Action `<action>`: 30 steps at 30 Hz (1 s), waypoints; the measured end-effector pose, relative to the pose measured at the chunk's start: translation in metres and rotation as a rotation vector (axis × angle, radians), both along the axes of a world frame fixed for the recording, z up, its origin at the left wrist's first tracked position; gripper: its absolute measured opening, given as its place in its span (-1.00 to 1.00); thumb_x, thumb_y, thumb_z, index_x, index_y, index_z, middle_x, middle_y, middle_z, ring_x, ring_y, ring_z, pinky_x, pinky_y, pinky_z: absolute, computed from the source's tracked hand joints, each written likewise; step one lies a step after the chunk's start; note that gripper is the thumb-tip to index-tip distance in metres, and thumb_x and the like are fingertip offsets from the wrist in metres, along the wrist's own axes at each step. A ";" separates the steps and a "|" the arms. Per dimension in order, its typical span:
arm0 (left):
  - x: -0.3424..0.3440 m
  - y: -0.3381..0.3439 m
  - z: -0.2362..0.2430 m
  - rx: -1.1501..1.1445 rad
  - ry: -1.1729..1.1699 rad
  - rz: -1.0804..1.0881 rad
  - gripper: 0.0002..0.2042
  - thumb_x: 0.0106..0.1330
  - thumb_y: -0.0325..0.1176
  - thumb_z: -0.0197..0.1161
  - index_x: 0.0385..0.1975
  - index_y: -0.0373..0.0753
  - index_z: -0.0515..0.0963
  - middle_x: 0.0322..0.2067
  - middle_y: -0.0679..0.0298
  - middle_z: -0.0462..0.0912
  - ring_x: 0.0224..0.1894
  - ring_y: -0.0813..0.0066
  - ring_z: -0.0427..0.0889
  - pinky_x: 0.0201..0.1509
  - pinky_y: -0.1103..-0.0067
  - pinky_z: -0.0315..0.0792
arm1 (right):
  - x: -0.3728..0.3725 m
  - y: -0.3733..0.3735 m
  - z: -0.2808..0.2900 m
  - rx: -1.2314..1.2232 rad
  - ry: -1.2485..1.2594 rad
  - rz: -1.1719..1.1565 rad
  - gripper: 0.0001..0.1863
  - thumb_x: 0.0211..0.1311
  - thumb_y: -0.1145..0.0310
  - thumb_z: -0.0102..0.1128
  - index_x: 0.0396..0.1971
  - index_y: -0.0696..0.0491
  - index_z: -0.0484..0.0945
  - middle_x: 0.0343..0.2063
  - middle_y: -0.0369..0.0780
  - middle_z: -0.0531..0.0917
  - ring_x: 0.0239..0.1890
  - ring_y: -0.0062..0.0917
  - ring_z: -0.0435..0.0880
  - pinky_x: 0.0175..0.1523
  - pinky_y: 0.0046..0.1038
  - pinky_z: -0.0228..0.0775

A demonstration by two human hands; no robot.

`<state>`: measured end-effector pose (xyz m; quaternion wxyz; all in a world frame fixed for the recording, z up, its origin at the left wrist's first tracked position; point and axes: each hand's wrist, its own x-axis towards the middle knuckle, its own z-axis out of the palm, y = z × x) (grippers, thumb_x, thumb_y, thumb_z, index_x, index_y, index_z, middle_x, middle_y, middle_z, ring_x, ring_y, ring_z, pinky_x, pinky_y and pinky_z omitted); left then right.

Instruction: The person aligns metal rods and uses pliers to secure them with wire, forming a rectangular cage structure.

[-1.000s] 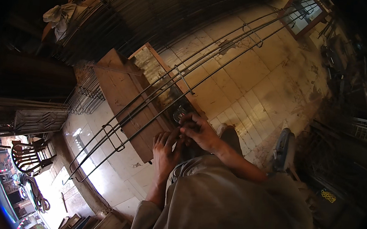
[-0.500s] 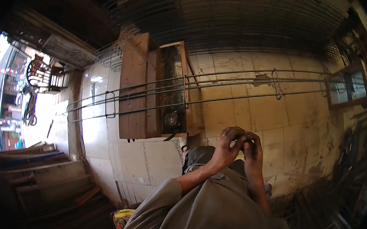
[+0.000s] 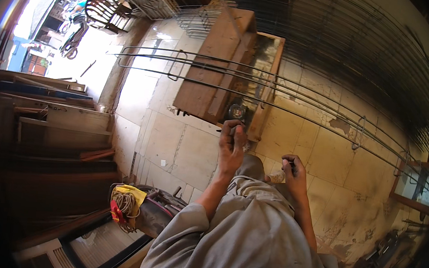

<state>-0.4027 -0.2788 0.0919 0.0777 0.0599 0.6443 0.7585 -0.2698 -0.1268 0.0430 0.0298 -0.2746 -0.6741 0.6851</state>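
Note:
A long cage of thin steel rods (image 3: 308, 108) with rectangular wire stirrups (image 3: 359, 133) lies across a wooden box (image 3: 209, 72) in front of me. Inside the box's open tray, near its close end, sits a round black object (image 3: 237, 112) with a pale label. My left hand (image 3: 232, 143) reaches up to that end, just below the round object, its fingers curled together. Whatever they hold, if anything, is hidden. Apart from it, at the right over the tiled floor, my right hand (image 3: 295, 172) has thumb and fingers pinched together; nothing nameable shows between them.
Stacked wire mesh (image 3: 335, 37) fills the far side. A glass-fronted wooden frame (image 3: 416, 187) stands at the right, under the rods' end. Planks (image 3: 61, 131) lie at the left; a yellow bag with coiled rope (image 3: 128, 200) is nearer me. A chair (image 3: 103, 9) stands by the bright doorway.
My hands, together before, have come apart. The left has gone forward and left to the box; the right stays on the right side. The whole view has turned and shifted.

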 end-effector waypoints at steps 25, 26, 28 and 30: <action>-0.239 -0.130 -0.011 -0.714 0.771 -0.563 -0.80 0.16 -0.29 0.30 -0.29 -0.25 0.59 -0.38 0.20 0.59 -0.23 0.23 0.56 -0.09 0.37 0.40 | -0.191 -0.135 0.006 0.364 0.014 0.477 -0.82 0.16 0.33 0.20 -0.38 0.15 0.56 -0.43 -0.08 0.61 -0.36 -0.24 0.62 -0.25 -0.32 0.41; -0.244 -0.138 -0.009 -0.719 0.722 -0.499 -0.79 0.14 -0.31 0.32 -0.28 -0.25 0.59 -0.38 0.20 0.59 -0.24 0.22 0.56 -0.11 0.38 0.41 | -0.197 -0.139 0.012 0.325 -0.077 0.676 -0.83 0.15 0.35 0.17 -0.31 0.11 0.52 -0.36 -0.13 0.59 -0.24 -0.27 0.59 -0.14 -0.31 0.41; -0.261 -0.157 0.007 -0.692 0.697 -0.390 -0.77 0.08 -0.41 0.37 -0.26 -0.28 0.58 -0.38 0.18 0.59 -0.28 0.22 0.57 -0.16 0.41 0.43 | -0.220 -0.164 0.029 0.255 0.143 0.838 -0.79 0.16 0.35 0.16 -0.23 0.11 0.50 -0.25 -0.09 0.56 -0.15 -0.23 0.56 -0.03 -0.28 0.39; -0.295 -0.175 0.014 -0.729 0.735 -0.305 -0.69 0.04 -0.51 0.37 -0.17 -0.27 0.56 -0.35 0.16 0.59 -0.25 0.28 0.58 -0.14 0.43 0.43 | -0.238 -0.203 0.028 0.235 0.229 0.989 -0.73 0.16 0.37 0.12 -0.14 0.10 0.46 -0.12 -0.05 0.50 -0.05 -0.18 0.50 0.07 -0.26 0.35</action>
